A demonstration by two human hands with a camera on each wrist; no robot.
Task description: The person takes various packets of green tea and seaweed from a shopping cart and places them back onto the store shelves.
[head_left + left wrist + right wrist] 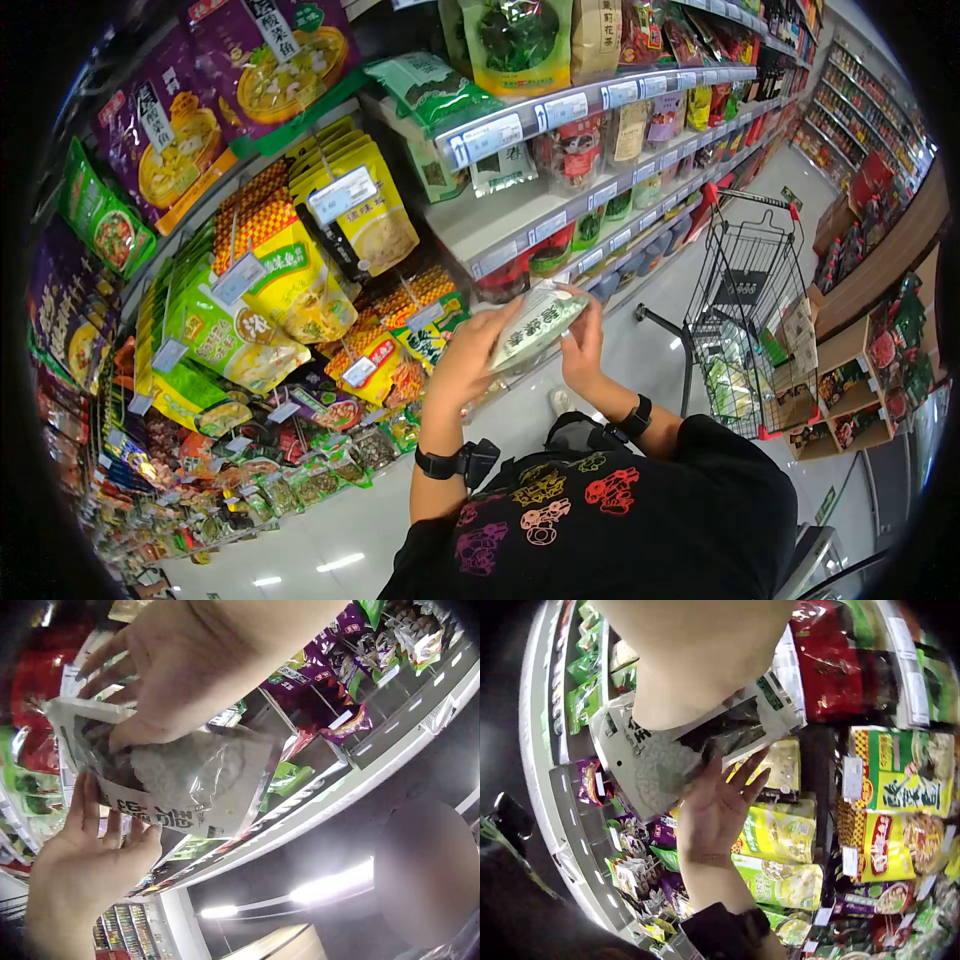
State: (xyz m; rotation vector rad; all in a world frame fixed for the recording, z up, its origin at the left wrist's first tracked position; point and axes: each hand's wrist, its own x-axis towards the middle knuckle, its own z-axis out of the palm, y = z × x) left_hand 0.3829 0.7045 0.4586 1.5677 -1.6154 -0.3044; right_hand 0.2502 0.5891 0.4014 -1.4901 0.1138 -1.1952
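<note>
A flat pouch point(530, 330) with a pale front and dark printed characters is held up before the chest between both hands. My left hand point(462, 350) grips its left end; in the left wrist view the thumb lies over its face and the fingers reach behind. At the other end, my right hand point(584, 352) holds the edge, its thumb on the near side. The left wrist view shows a clear window in the pouch point(187, 769) with dark contents inside. In the right wrist view my right hand point(705, 660) partly covers the print.
Yellow and green food packets point(300, 285) hang on hooks at the left. Ahead runs a stocked shelf point(590, 110) with price tags along its edge. A wire shopping cart point(745, 290) with goods in it stands at the right, beside a wooden display point(850, 385).
</note>
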